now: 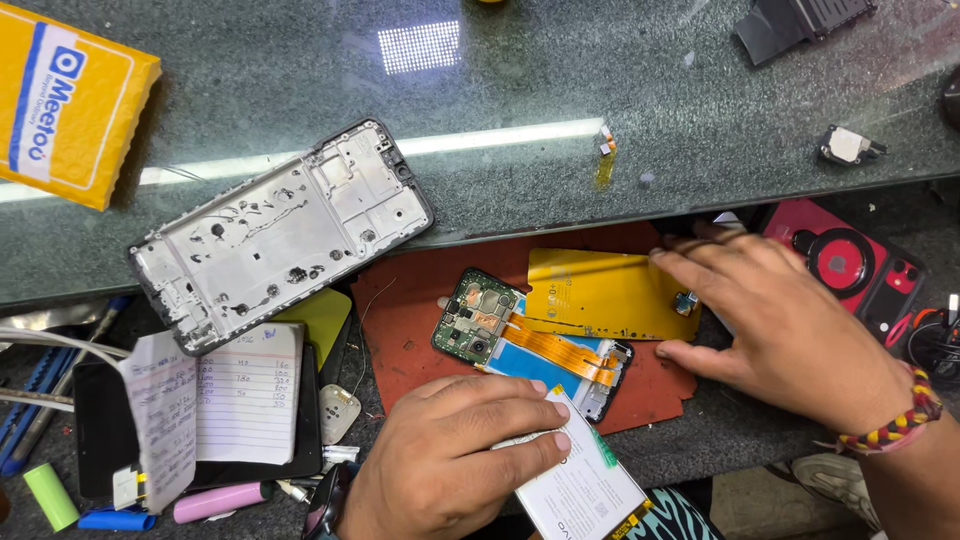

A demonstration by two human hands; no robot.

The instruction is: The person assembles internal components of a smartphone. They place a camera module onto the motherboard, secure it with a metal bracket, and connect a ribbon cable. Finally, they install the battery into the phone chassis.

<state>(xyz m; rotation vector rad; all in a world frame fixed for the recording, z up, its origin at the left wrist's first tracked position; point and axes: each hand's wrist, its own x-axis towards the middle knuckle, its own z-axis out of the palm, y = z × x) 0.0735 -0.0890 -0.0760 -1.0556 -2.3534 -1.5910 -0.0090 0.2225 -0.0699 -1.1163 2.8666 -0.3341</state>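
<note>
The opened phone [530, 345] lies on the red mat [420, 320]. Just below it, the left hand [450, 460] fingers pinch a white battery [580, 485]; keep it flat. Beside the phone, the right hand [780, 315] fingers, spread, seemingly steady a yellow sheet [600, 290].

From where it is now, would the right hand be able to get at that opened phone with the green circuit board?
Probably yes. The right hand rests on the yellow sheet right beside the opened phone, and nothing lies between them.
</note>
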